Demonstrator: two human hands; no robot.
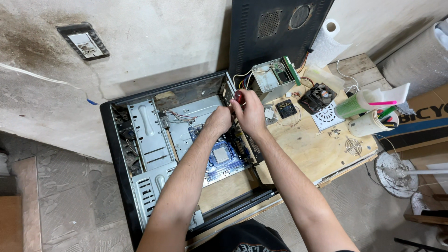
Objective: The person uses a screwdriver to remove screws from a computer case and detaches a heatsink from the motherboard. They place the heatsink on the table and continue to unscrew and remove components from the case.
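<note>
Two hands are meeting at frame centre over the open computer case (140, 140): the right hand (249, 112) is gripping a red-handled screwdriver (238, 97) in clenched fingers, and the left hand (219, 120) is lying curled just beside it, its grasp unclear. Right of centre on the wooden surface (308, 149), a white cup (368, 123) is holding pens.

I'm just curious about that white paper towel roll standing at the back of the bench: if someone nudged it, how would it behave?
The paper towel roll would probably feel light for its bulk, being wound paper round a hollow core. It stands on end against the wall, so a nudge might tip it, and once on its side it would likely roll. It should squash softly rather than break.
</note>
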